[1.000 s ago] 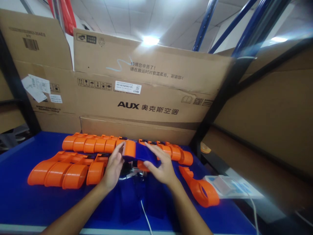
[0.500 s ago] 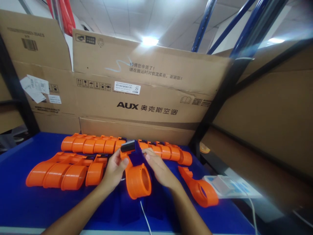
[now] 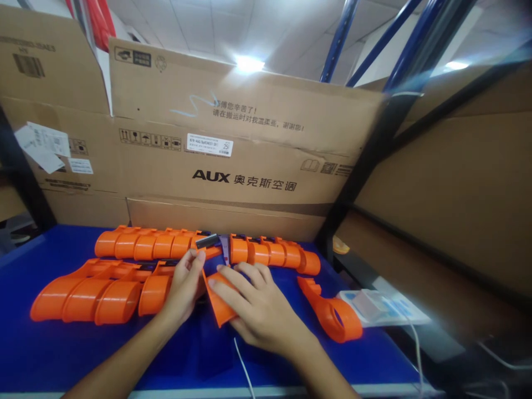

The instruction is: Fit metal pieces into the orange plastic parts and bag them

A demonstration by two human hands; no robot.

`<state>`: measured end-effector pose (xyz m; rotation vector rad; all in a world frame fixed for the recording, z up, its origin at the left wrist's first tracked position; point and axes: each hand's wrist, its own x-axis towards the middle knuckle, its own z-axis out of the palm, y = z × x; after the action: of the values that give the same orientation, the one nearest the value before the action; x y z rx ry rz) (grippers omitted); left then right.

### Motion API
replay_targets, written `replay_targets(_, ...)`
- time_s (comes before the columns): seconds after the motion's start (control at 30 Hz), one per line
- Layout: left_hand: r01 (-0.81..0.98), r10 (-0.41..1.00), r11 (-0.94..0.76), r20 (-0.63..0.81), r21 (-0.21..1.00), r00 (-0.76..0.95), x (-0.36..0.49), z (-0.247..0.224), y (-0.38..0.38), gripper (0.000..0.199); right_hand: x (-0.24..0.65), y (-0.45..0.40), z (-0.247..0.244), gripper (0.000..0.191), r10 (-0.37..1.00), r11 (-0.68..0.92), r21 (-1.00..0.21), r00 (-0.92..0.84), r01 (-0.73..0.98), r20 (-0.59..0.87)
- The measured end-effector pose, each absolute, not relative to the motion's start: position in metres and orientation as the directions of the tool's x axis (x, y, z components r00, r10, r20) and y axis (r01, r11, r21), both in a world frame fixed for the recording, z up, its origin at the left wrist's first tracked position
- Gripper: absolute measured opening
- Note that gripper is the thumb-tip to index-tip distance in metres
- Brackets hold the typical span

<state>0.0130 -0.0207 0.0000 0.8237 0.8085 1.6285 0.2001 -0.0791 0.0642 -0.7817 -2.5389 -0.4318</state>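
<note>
An orange plastic tape dispenser point(image 3: 220, 299) is held over the blue table between both hands. It has a round ring at the lower end and a dark roller point(image 3: 207, 241) with a blue piece at the top. My left hand point(image 3: 187, 280) pinches its upper part just below the roller. Fingers of my right hand point(image 3: 260, 305) are spread across the orange ring and grip it from the right, hiding much of it. Another orange dispenser body point(image 3: 332, 316) lies alone to the right. Rows of similar orange dispensers point(image 3: 120, 302) stand at left and behind.
A cardboard sheet point(image 3: 166, 188) walls off the back of the blue table point(image 3: 62, 354). At right, a white power strip point(image 3: 382, 307) with a cable lies near a dark metal post point(image 3: 353, 160). A white cord point(image 3: 244, 366) runs toward the front edge.
My right hand has moved from the dispenser's blue upper piece down onto its orange ring. The dispenser has turned, so the ring's opening no longer faces me. The view has shifted slightly.
</note>
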Motion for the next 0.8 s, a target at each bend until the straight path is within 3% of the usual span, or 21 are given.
replay_targets(0.2, -0.361, 0.994, -0.100, 0.109, 0.927, 0.004, 0.011, 0.000, -0.024, 0.058, 0.238, -0.094, 0.097, 0.063, 0.606, 0.735, -0.061, -0.613, 0.676, 0.507)
replay_targets(0.3, -0.368, 0.993, -0.100, 0.116, 0.924, 0.021, 0.010, 0.003, -0.025, 0.054, 0.275, -0.104, 0.107, 0.066, 0.683, 0.661, -0.099, -0.543, 0.744, 0.489)
replay_targets(0.5, -0.390, 0.994, -0.079, 0.100, 0.917, 0.034, 0.010, 0.004, -0.025, 0.045, 0.326, -0.111, 0.092, 0.067, 0.837, 0.426, 0.038, -0.410, 0.904, 0.363)
replay_targets(0.8, -0.394, 0.996, -0.067, 0.086, 0.917, 0.032, 0.009, 0.003, -0.025, 0.037, 0.324, -0.089, 0.047, 0.071, 0.872, 0.375, 0.135, -0.398, 0.917, 0.283)
